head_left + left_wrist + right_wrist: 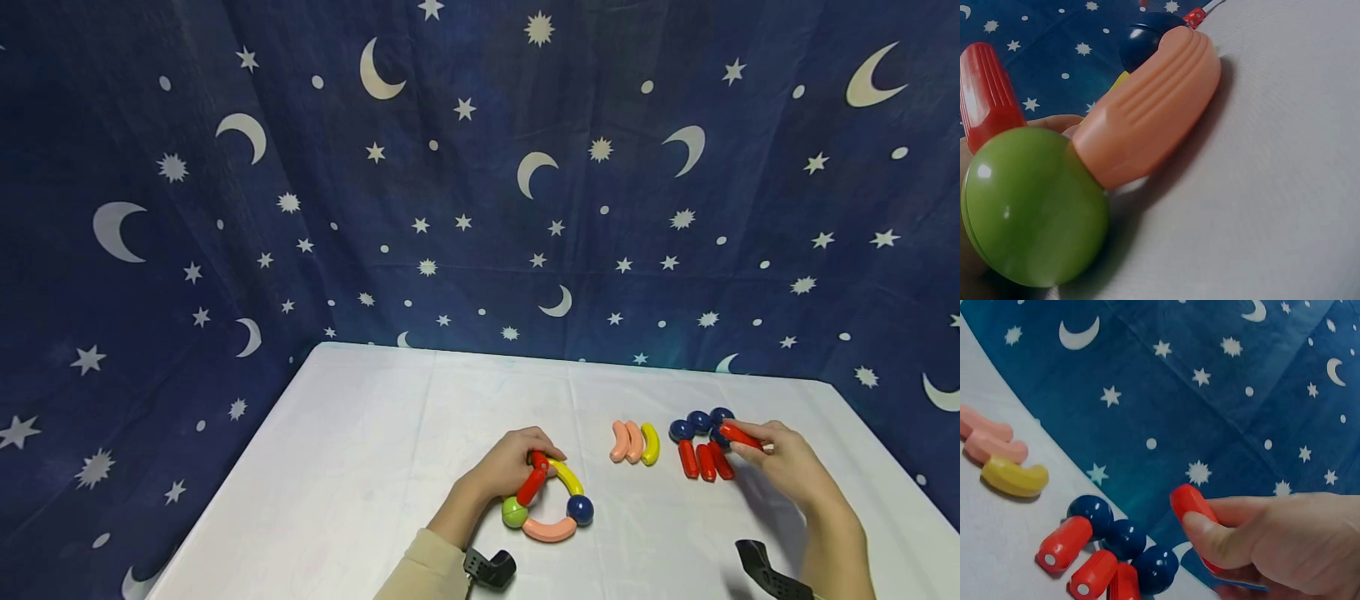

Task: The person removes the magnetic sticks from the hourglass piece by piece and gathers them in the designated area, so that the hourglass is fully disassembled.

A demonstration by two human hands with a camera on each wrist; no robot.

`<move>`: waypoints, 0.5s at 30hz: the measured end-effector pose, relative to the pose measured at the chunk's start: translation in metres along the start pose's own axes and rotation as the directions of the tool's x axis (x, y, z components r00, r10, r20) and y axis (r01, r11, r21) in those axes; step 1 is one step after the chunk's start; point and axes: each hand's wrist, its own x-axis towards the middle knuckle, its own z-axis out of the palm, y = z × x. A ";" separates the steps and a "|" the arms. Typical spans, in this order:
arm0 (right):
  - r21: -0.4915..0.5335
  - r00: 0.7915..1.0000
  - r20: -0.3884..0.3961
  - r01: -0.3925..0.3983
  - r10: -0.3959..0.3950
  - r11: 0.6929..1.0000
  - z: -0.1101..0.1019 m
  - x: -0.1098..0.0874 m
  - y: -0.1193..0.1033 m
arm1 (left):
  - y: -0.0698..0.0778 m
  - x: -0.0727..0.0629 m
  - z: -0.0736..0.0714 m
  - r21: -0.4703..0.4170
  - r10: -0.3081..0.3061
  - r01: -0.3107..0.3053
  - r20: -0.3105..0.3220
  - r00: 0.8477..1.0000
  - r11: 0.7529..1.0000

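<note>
My left hand (pixel 504 467) grips a ring of joined toy pieces at its upper left, around the red rods (pixel 532 486). The ring continues through a green ball (pixel 513 512), a peach curved piece (pixel 550 530), a dark blue ball (pixel 580 509) and a yellow curved piece (pixel 568 477). In the left wrist view the green ball (pixel 1035 206) and peach piece (pixel 1154 106) hide most of that hand. My right hand (pixel 791 467) pinches a red rod (pixel 1190 505) between thumb and fingers, above the table beside several dark blue balls (pixel 699 422).
Three red rods (pixel 706 462) lie against the dark blue balls on the white table (pixel 337 467). Left of them are two peach curved pieces (pixel 627 442) and a yellow curved piece (pixel 650 444). A blue star-and-moon cloth (pixel 480 183) hangs behind the table.
</note>
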 end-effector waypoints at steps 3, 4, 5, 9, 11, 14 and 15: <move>-0.055 0.999 -0.006 -0.048 0.048 0.997 -0.002 0.000 0.010 | 0.000 0.000 0.000 -0.010 -0.002 0.002 0.003 1.000 1.000; -0.060 0.997 0.003 -0.077 0.077 0.995 -0.003 0.000 0.013 | 0.000 0.000 0.000 -0.010 -0.003 0.003 0.005 1.000 1.000; -0.057 0.994 0.021 -0.104 0.105 0.993 -0.004 0.000 0.016 | 0.000 0.000 0.000 -0.015 -0.005 0.005 0.005 1.000 1.000; -0.057 0.968 0.130 -0.210 0.216 0.976 -0.004 0.003 0.025 | 0.000 0.001 0.000 -0.016 -0.010 0.010 0.005 1.000 1.000; -0.056 0.951 0.166 -0.255 0.260 0.965 -0.003 0.005 0.028 | 0.000 0.000 0.000 -0.014 -0.011 0.011 0.004 1.000 1.000; -0.081 0.943 0.170 -0.276 0.286 0.958 0.001 0.007 0.030 | 0.001 0.000 0.000 -0.007 -0.010 0.010 0.004 1.000 1.000; -0.087 0.941 0.166 -0.283 0.294 0.955 0.003 0.007 0.030 | 0.001 0.000 0.000 -0.005 -0.010 0.010 0.005 1.000 1.000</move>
